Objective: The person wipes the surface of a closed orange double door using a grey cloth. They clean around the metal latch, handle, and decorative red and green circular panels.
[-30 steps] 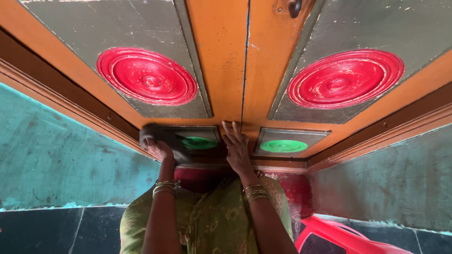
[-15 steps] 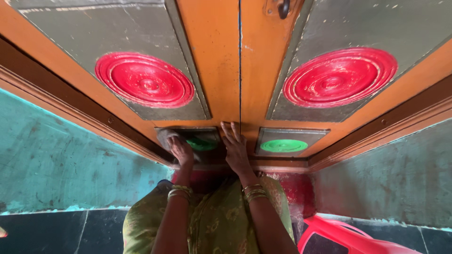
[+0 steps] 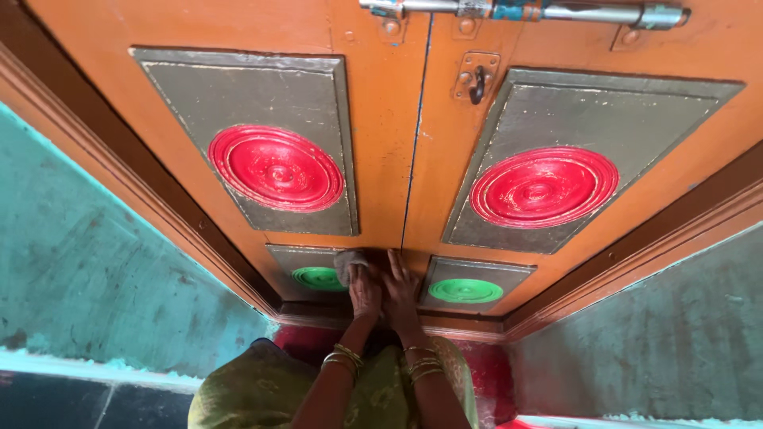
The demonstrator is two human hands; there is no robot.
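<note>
Orange door (image 3: 381,151): two hands (image 3: 383,290), one cloth (image 3: 348,260)

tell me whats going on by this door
A person bends low at an orange double door. Their left hand presses a grey cloth against the bottom of the door, beside a small green disc. Their right hand lies flat on the wood next to it, near the seam between the two door leaves.

Two hands, the left hand (image 3: 365,291) and right hand (image 3: 401,292), side by side. One grey cloth (image 3: 348,260) at the left hand's fingertips. Above the hands, two red discs (image 3: 276,168) (image 3: 544,187); flanking them, two green discs (image 3: 318,278) (image 3: 466,290). One sliding bolt (image 3: 524,11) far above.
</note>
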